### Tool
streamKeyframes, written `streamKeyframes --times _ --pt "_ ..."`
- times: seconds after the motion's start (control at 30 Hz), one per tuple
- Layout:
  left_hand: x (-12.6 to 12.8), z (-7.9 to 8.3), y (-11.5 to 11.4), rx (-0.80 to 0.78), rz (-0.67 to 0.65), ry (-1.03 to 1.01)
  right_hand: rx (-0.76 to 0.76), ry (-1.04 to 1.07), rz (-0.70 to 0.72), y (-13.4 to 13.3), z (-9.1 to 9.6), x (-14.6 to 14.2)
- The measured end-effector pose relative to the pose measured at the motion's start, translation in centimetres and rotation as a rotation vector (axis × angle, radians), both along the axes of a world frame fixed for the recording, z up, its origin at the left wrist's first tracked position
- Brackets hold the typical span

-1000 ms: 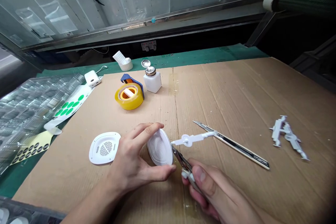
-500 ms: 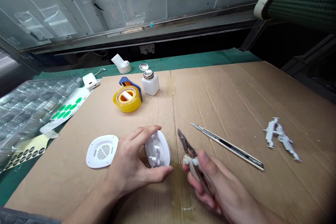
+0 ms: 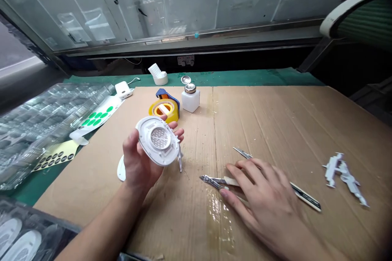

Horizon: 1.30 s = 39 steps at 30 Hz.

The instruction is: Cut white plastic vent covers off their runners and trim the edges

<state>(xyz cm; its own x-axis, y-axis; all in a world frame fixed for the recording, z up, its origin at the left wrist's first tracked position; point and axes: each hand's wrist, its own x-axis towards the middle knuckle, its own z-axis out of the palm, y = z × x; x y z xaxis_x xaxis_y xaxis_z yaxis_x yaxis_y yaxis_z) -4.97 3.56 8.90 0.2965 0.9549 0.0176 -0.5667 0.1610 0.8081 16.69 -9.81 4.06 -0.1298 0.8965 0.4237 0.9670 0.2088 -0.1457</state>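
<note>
Had the white plastic cover [image 3: 157, 140] up in my left hand [image 3: 137, 161], fingers curled round its edge, right hand [image 3: 266, 197] spread flat over the cutters [image 3: 214, 181] beside the craft knife [image 3: 306, 195], tape roll [image 3: 163, 110] behind, white covers [image 3: 21, 246] sitting in a clear tray [image 3: 52, 228] by my arm.

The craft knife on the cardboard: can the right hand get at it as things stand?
Probably yes: the right hand lies across the craft knife, with nothing between them, though it also rests on side cutters.
</note>
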Motion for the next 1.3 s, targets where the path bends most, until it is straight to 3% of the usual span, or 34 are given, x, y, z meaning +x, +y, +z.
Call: streamKeyframes --times 0.17,0.27,0.4,0.5,0.6,0.73,0.83,0.93,1.07,1.13,1.3 --pt "-1.6 0.5 1.1 -0.156 -0.069 -0.149 0.106 -0.016 0.148 0.2 0.3 -0.1" --pt "-1.7 0.7 1.2 -0.130 -0.103 -0.152 0.079 0.024 0.256 0.4 0.7 -0.9" --pt "-2.7 2.3 1.5 0.041 -0.103 -0.094 -0.200 -0.047 0.298 0.9 2.4 -3.1" --pt "-5.7 3.8 1.8 0.126 -0.045 -0.018 -0.356 -0.105 0.337 2.4 4.4 -5.4" --pt "-9.6 4.5 1.5 0.132 -0.052 0.233 -0.395 -0.125 0.337 5.3 5.4 -7.5" --pt "-13.2 3.9 0.4 0.194 -0.116 0.647 -0.400 -0.147 0.282 10.1 4.6 -9.0" --pt "-13.8 3.8 -0.2 0.301 -0.142 0.956 -0.385 -0.160 0.267 13.1 3.5 -9.3" --pt "-12.8 4.3 -0.3 0.441 -0.201 1.216 -0.381 -0.179 0.260 14.2 3.3 -9.1" --pt "-10.9 4.4 0.7 0.738 -0.382 1.665 -0.365 -0.205 0.226 12.6 4.5 -7.7" --pt "-10.4 3.7 1.7 0.849 -0.441 1.780 -0.331 -0.200 0.157 10.7 5.5 -5.8" --pt "-11.1 1.0 4.4 0.831 -0.455 1.564 -0.273 -0.164 -0.285 3.7 6.6 3.0"
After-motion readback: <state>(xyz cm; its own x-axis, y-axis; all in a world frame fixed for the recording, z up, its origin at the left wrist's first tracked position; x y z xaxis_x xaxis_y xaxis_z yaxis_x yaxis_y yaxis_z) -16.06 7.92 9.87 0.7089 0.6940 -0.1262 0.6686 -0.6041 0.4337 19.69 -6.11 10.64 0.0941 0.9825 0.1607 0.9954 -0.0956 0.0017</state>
